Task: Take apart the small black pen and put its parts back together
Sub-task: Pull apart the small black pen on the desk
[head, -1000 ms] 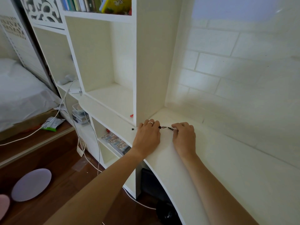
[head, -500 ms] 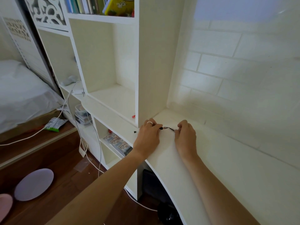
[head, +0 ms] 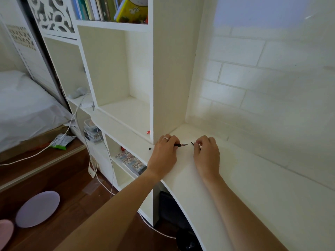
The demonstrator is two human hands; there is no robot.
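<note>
The small black pen is in two pieces above the white desk (head: 235,187). My left hand (head: 164,153), with a ring on one finger, pinches the pen body (head: 181,145), whose pointed tip sticks out to the right. My right hand (head: 206,153) pinches a thin black pen part (head: 192,143) that angles toward the body's tip. A small gap separates the two pieces. A tiny black cap-like piece (head: 150,148) lies on the shelf ledge just left of my left hand.
A tall white bookshelf (head: 168,78) stands directly behind my hands, with books on top. A white brick wall (head: 253,87) runs along the desk's far side. Cables, a bed and round mats are on the wooden floor at the left.
The pen was in one piece between my hands a second ago. My hands have since moved apart and it has separated into two pieces.
</note>
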